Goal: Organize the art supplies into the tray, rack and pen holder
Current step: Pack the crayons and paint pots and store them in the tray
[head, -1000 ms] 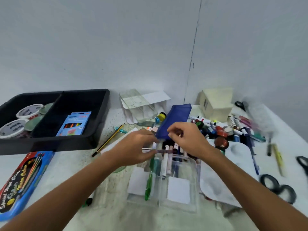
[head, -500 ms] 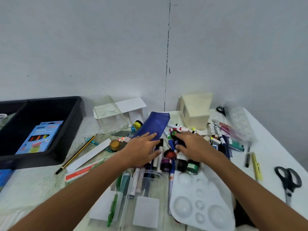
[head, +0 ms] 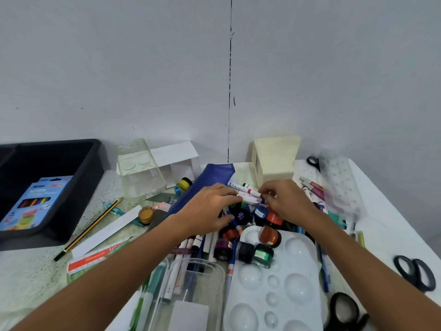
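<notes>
Item: white markers [head: 248,196], loose pile beside blue pouch [head: 205,185].
Your left hand [head: 210,209] and right hand [head: 284,201] pinch them; next, probably carry them to the clear holder [head: 191,290].

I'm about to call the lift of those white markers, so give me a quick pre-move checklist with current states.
1. Both hands on the white markers: ok; left hand and right hand pinch them from opposite ends.
2. Number of markers held: cannot tell; fingers hide part of them.
3. Clear holder free to receive: ok; it lies near, several pens already inside.
4. Lift path: not ok; paint pots crowd right below.
5. Black tray reachable: ok, at far left.
</notes>
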`<state>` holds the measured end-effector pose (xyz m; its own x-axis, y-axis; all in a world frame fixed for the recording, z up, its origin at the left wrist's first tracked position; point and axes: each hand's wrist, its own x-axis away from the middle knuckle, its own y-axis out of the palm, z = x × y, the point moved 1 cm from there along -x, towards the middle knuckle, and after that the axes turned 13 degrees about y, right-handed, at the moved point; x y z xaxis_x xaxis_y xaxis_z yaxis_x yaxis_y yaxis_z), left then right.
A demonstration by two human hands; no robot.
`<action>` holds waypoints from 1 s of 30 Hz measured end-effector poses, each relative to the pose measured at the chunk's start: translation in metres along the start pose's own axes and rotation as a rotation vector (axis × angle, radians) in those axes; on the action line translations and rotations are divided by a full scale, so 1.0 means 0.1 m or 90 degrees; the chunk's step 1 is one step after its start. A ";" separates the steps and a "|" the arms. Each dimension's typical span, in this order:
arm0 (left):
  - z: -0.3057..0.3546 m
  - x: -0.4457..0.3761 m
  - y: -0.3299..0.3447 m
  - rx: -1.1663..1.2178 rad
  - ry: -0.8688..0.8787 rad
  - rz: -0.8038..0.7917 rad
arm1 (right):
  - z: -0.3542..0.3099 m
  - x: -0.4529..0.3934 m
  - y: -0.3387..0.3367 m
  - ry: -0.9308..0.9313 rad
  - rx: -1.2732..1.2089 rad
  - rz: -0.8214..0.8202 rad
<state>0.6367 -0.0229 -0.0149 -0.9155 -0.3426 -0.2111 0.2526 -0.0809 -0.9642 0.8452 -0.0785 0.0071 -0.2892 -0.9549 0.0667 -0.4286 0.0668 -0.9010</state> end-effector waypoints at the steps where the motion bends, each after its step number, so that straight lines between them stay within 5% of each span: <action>1: -0.02 -0.04 0.03 -0.008 -0.001 -0.012 | -0.02 -0.02 0.02 -0.007 0.012 -0.001; 12: -0.16 -0.11 0.04 -0.142 -0.083 -0.008 | -0.06 -0.11 0.12 0.046 0.070 0.021; 19: -0.09 -0.25 -0.02 -0.090 -0.107 0.024 | 0.05 -0.05 0.01 0.097 0.017 0.082; 30: -0.10 -0.70 0.12 -0.069 -0.082 -0.122 | 0.42 0.05 -0.14 0.108 -0.162 0.112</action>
<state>0.7004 0.0097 -0.0130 -0.8939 -0.4482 -0.0068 0.0368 -0.0583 -0.9976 0.8859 -0.0966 0.0025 -0.5072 -0.8618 0.0095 -0.5532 0.3170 -0.7704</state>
